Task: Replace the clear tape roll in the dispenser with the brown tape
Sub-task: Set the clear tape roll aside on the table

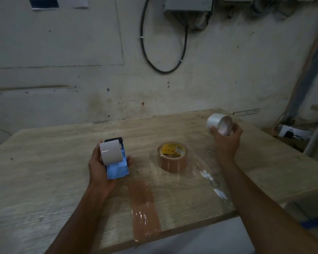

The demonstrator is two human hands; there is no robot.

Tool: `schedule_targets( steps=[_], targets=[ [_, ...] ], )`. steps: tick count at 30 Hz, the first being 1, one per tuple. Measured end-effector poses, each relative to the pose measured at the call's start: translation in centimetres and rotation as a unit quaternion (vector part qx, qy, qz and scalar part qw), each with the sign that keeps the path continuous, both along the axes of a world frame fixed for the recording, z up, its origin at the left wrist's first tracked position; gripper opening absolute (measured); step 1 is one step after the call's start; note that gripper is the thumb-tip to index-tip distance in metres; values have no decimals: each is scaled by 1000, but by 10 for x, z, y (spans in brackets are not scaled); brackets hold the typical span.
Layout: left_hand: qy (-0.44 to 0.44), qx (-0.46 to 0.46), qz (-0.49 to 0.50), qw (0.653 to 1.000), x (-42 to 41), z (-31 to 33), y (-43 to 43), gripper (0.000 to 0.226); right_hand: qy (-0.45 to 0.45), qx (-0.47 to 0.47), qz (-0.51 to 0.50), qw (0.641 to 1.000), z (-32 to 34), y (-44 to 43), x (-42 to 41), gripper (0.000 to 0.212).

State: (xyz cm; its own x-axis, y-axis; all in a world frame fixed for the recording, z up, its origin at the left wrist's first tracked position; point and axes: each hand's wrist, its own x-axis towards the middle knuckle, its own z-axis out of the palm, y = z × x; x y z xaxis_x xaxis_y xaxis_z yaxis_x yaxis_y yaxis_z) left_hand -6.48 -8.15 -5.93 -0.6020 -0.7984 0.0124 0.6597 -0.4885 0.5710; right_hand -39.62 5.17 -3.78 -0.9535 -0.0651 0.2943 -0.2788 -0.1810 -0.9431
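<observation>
My left hand grips a blue tape dispenser just above the wooden table. The dispenser's pale grey drum faces up and carries no roll that I can make out. The brown tape roll, with a yellow label inside its core, lies flat on the table between my hands and nothing touches it. My right hand holds the clear tape roll in the air over the table's right side, away from the dispenser.
A strip of brown tape is stuck on the table down to its front edge. A shiny clear tape strip lies beside my right forearm. A wall with a looping black cable stands behind the table.
</observation>
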Motion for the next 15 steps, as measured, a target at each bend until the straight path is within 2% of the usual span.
schedule_targets(
  steps=[4, 7, 8, 11, 15],
  targets=[
    [-3, 7, 5, 1000, 0, 2, 6, 44, 77, 80, -10, 994, -3, -3, 1, 82],
    [3, 1, 1, 1000, 1, 4, 8, 40, 155, 153, -40, 975, -9, -6, -2, 74],
    [7, -5, -4, 1000, 1, 4, 9, 41, 159, 167, -41, 972, -10, -6, -4, 75],
    [12, -12, -19, 1000, 2, 3, 4, 62, 132, 176, -25, 975, -9, -6, -1, 82],
    [19, -5, -26, 999, 2, 2, 2, 71, 111, 161, -16, 981, -9, -7, -1, 90]
  ],
)
